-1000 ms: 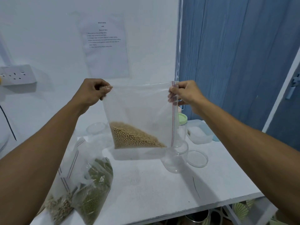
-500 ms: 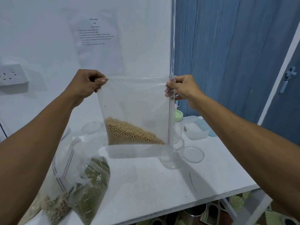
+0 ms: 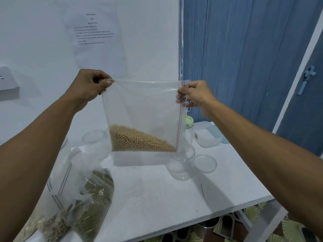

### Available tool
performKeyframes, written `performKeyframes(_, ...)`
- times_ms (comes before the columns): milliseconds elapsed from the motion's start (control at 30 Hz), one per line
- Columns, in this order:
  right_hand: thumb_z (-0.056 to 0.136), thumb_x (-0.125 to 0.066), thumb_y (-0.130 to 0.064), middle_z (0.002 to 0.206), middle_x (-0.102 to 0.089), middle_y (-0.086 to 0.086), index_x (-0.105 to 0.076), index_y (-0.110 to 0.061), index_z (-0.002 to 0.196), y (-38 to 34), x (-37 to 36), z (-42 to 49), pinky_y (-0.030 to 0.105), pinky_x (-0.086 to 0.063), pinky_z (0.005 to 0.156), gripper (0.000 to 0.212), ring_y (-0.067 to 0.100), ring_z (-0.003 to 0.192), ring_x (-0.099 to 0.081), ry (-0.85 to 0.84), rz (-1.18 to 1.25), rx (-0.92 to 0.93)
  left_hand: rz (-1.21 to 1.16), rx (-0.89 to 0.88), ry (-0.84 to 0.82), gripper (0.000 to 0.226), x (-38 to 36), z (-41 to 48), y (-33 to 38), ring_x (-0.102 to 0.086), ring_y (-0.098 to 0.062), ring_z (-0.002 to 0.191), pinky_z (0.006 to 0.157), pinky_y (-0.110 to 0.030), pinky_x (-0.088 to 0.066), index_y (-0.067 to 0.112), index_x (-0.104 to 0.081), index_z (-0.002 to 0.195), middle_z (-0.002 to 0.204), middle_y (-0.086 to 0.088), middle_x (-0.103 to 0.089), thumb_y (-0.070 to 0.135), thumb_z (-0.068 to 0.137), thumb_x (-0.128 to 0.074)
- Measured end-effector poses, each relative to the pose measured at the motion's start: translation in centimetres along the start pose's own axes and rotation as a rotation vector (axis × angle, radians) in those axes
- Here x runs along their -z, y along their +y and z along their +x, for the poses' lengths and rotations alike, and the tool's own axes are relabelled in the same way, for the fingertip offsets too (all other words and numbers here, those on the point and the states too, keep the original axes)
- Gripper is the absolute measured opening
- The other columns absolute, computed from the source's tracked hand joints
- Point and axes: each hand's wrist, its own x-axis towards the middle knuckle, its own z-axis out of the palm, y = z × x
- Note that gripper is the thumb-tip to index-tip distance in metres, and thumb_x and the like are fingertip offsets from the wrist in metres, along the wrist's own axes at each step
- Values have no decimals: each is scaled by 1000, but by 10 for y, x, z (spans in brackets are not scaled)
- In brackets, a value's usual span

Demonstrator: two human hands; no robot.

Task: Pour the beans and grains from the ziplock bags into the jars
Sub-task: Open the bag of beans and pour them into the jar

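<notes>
My left grip pinches one top corner of the bag and my right grip pinches the zip corner; it hangs above the tabletop, beans heaped low; I should open the zip, then tilt its mouth over the open jar slowly.

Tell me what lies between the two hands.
A ziplock bag of tan beans, its upper edge held by the left hand and right hand; head view.
</notes>
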Motion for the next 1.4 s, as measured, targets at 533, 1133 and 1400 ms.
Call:
performKeyframes(533, 90, -71, -13, 82, -73, 6, -71, 1, 101, 14, 8, -2, 33, -61, 73, 18, 7, 63, -70, 32, -47, -1, -41, -4, -22, 8, -13, 7, 5, -50, -11, 62, 60, -22, -42, 3, -70, 98, 78, -10, -61, 2, 92, -65)
performKeyframes(1133, 92, -69, -16, 74, -74, 2, -72, -13, 84, 16, 13, 0, 40, -62, 80, 9, 11, 66, -71, 50, -45, -12, -29, -16, -42, 7, -18, 18, 9, -49, -10, 62, 58, -20, -41, 6, -71, 94, 77, -9, -61, 2, 92, -66)
performKeyframes(1400, 93, -68, -15, 74, -74, 3, -73, -9, 87, 22, 17, -1, 39, -62, 79, 10, 11, 65, -71, 81, -32, -37, -22, 10, -52, 6, -28, 21, 16, -46, -10, 65, 60, -23, -38, 7, -70, 94, 74, -5, -55, 6, 93, -65)
